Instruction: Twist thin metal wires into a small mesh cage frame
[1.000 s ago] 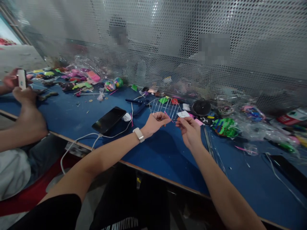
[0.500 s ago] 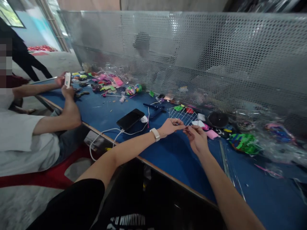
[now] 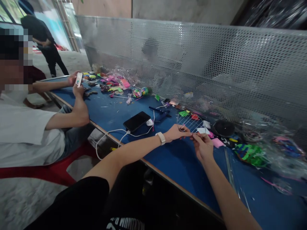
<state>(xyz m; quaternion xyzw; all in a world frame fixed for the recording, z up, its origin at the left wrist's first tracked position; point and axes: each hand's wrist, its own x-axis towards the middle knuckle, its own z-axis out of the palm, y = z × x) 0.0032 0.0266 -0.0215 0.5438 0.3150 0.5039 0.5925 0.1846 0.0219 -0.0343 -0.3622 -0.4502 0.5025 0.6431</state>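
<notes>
My left hand (image 3: 178, 132), with a pale watch (image 3: 160, 138) at the wrist, is pinched closed above the blue table (image 3: 177, 163). The fingertips of my right hand (image 3: 202, 143) meet it, also closed. Whatever lies between them is too small to make out. Just beyond my fingers are a wire grid (image 3: 188, 122), a green piece (image 3: 183, 113) and a red piece (image 3: 195, 117). A pink piece (image 3: 217, 142) lies to the right of my right hand's fingers.
A black phone (image 3: 136, 122) with a white cable (image 3: 109, 130) lies left of my hands. A perforated metal panel (image 3: 203, 57) stands behind. At left, a seated person holds a phone (image 3: 78, 79). Green wrapped material (image 3: 251, 155) and clear plastic lie right.
The view has shifted, so the table and my hands appear slightly lower and further right. My fingertips stay together. More of the people at the left shows.
</notes>
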